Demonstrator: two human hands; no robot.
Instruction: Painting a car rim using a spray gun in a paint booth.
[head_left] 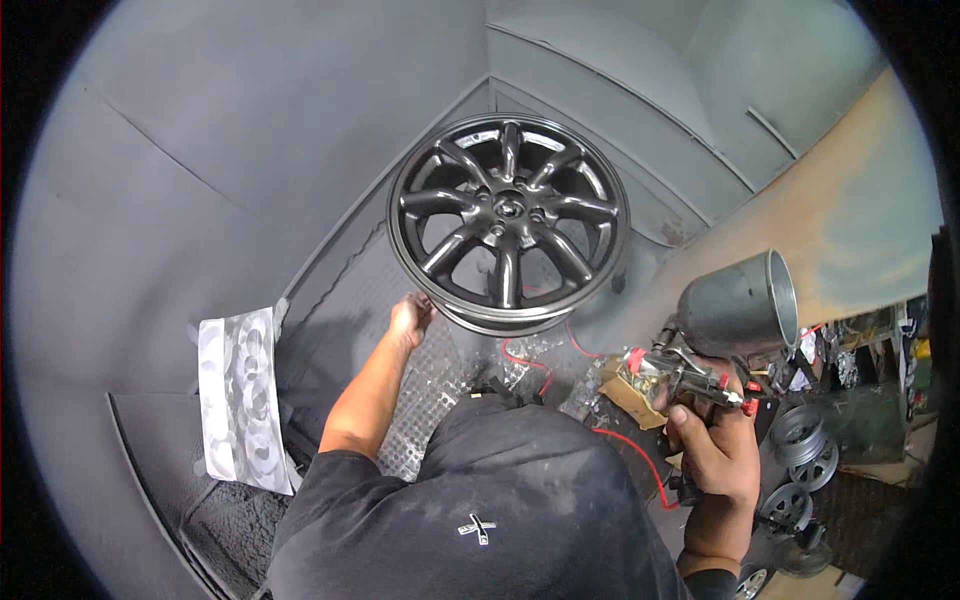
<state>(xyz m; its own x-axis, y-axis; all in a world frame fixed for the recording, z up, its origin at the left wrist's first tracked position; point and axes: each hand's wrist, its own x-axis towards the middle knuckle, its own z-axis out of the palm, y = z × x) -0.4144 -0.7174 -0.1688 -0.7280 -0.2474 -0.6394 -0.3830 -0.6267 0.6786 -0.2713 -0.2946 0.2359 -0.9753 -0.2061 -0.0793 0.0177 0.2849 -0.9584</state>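
A dark, glossy multi-spoke alloy wheel (509, 262) is raised in front of me, face up and tilted toward me. My left hand (411, 321) is at its lower left edge, fingers curled in against the rim and partly hidden beneath it. To the right, my right hand (722, 447) is wrapped round a gravity-feed spray gun (690, 376). The gun's grey cup (735, 303) sits on top, tipped to the right, and its front points left toward the wheel. Whether paint is coming out cannot be seen.
Grey panels (230, 130) enclose the left and back. A swirl-patterned sheet (240, 400) stands at left. The red air hose (645, 460) trails over the floor by an open cardboard box (632, 398). Several bare wheels (798, 435) and cluttered shelves are at right.
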